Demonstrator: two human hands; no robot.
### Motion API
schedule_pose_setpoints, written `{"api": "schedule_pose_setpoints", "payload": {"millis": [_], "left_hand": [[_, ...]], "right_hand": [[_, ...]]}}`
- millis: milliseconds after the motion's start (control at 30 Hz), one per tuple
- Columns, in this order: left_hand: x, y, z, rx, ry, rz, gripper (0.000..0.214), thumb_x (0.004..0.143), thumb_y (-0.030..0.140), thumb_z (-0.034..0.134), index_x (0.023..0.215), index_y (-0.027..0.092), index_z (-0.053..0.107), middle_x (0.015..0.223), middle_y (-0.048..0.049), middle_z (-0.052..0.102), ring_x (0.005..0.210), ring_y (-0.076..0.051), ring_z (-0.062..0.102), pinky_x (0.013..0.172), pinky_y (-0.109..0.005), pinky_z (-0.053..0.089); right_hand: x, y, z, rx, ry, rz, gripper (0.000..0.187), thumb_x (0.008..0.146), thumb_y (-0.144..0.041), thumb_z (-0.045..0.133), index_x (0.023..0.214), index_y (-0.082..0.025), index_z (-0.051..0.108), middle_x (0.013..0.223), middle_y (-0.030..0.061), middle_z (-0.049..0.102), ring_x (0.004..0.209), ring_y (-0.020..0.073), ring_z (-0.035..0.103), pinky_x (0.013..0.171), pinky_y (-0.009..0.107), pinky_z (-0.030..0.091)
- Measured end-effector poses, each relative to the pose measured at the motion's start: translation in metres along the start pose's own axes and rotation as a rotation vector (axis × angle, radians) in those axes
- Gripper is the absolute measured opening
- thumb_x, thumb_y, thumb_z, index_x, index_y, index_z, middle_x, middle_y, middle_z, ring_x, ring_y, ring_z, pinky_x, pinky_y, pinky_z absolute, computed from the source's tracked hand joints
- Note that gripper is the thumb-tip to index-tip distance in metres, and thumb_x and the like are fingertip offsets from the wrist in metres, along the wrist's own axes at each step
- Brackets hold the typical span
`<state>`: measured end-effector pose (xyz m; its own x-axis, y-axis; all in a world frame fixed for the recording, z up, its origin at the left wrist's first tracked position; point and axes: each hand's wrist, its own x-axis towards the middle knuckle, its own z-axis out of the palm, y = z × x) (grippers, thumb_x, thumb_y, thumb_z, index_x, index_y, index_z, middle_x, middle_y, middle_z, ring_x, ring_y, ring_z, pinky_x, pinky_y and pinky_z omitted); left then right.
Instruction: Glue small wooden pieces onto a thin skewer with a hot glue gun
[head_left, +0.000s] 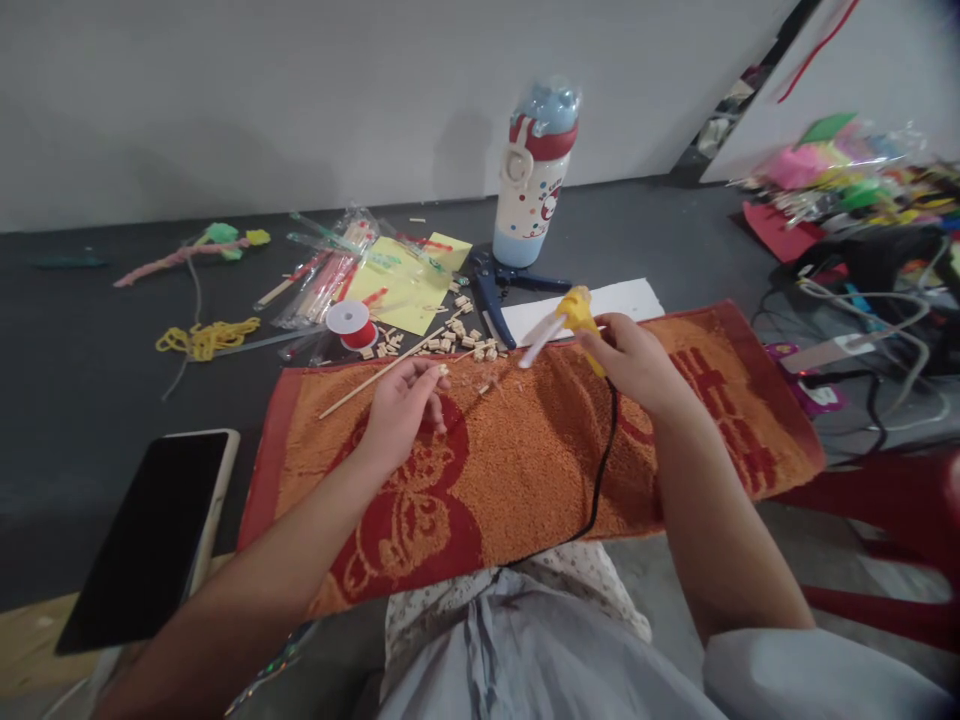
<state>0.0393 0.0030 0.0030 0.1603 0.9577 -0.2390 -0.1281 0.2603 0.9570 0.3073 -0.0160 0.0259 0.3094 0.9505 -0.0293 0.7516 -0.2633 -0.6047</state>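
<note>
My right hand (630, 358) is wrapped round a yellow hot glue gun (579, 312), and a whitish glue stick (541, 338) points out of it to the left. A black cord (606, 460) runs from the gun down across the orange and red towel (525, 450). Over the towel's left part, my left hand (409, 405) pinches a small pale wooden piece (443, 371) between thumb and finger. Close to that hand lie a thin wooden stick (375, 376) and several short cut wooden bits (480, 348) along the towel's far edge.
Behind the towel are blue-handled pliers (491, 295), a child's water bottle (534, 185), a red ribbon spool (352, 325) and yellow paper (405, 285). A phone (154, 530) lies at left, yellow yarn (208, 338) beyond it. Cables (892, 330) and craft bags (847, 165) crowd the right.
</note>
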Motion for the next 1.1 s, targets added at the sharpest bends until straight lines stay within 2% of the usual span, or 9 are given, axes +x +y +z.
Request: {"api": "schedule_pose_setpoints", "payload": {"millis": [100,167,267,400,467,567,800,1100], "left_hand": [[-0.001,0.003,0.001,-0.055,0.026,-0.003,0.024,0.072,0.034,0.067,0.08,0.016,0.053,0.071,0.0046,0.059,0.036,-0.004,0.045,0.03,-0.02,0.044],[-0.002,0.004,0.001,-0.105,0.035,-0.01,0.024,0.072,0.035,0.067,0.08,0.017,0.052,0.072,0.0047,0.058,0.037,-0.004,0.044,0.03,-0.02,0.043],[-0.002,0.006,0.0,-0.189,0.048,-0.035,0.022,0.075,0.034,0.065,0.079,0.018,0.05,0.073,0.0048,0.058,0.037,-0.003,0.042,0.03,-0.018,0.04],[-0.001,0.008,-0.002,-0.26,0.061,-0.071,0.017,0.08,0.031,0.059,0.079,0.018,0.048,0.075,0.0046,0.057,0.038,-0.003,0.041,0.03,-0.017,0.037],[-0.001,0.008,-0.003,-0.291,0.056,-0.081,0.013,0.082,0.028,0.057,0.079,0.018,0.047,0.075,0.0044,0.057,0.038,-0.003,0.041,0.03,-0.017,0.037],[-0.001,0.007,-0.004,-0.307,0.023,-0.087,0.011,0.083,0.026,0.056,0.08,0.018,0.049,0.075,0.0037,0.057,0.037,-0.003,0.042,0.029,-0.017,0.036],[-0.001,0.001,-0.008,-0.28,-0.021,-0.026,0.018,0.082,0.03,0.064,0.092,0.018,0.055,0.075,0.0053,0.057,0.038,-0.002,0.043,0.03,-0.016,0.037],[0.0,-0.003,-0.008,-0.226,0.059,0.029,0.019,0.082,0.031,0.065,0.093,0.018,0.057,0.072,0.0061,0.055,0.036,0.0,0.038,0.029,-0.015,0.034]], "right_hand": [[0.001,-0.012,0.003,0.558,-0.129,-0.021,0.028,0.087,-0.046,0.049,0.08,-0.019,0.055,0.07,0.0008,0.055,0.06,0.012,0.049,0.058,0.026,0.038],[0.004,-0.025,0.011,0.892,-0.261,-0.021,0.026,0.085,-0.042,0.046,0.078,-0.019,0.055,0.068,0.0005,0.053,0.058,0.0106,0.048,0.055,0.025,0.04],[0.006,-0.042,0.028,1.161,-0.449,-0.042,0.028,0.081,-0.046,0.051,0.083,-0.018,0.058,0.066,-0.0006,0.051,0.052,0.0093,0.044,0.049,0.024,0.038],[-0.001,-0.049,0.045,1.166,-0.55,-0.114,0.033,0.08,-0.051,0.063,0.086,-0.019,0.061,0.062,-0.0034,0.046,0.049,0.0079,0.043,0.045,0.023,0.037],[-0.007,-0.044,0.046,1.106,-0.609,-0.1,0.037,0.082,-0.056,0.06,0.087,-0.019,0.064,0.059,-0.0031,0.048,0.047,0.0083,0.045,0.043,0.023,0.038],[-0.013,-0.037,0.044,1.021,-0.62,-0.124,0.045,0.085,-0.061,0.053,0.09,-0.018,0.066,0.057,-0.0005,0.054,0.044,0.0104,0.051,0.04,0.024,0.041],[-0.019,-0.037,0.042,0.963,-0.732,-0.109,0.048,0.086,-0.06,0.051,0.078,-0.015,0.065,0.054,0.0019,0.058,0.045,0.0138,0.058,0.042,0.026,0.046],[-0.019,-0.036,0.045,0.867,-0.687,-0.122,0.05,0.082,-0.065,0.052,0.073,-0.017,0.061,0.052,0.0027,0.058,0.043,0.0153,0.057,0.041,0.027,0.045]]}}
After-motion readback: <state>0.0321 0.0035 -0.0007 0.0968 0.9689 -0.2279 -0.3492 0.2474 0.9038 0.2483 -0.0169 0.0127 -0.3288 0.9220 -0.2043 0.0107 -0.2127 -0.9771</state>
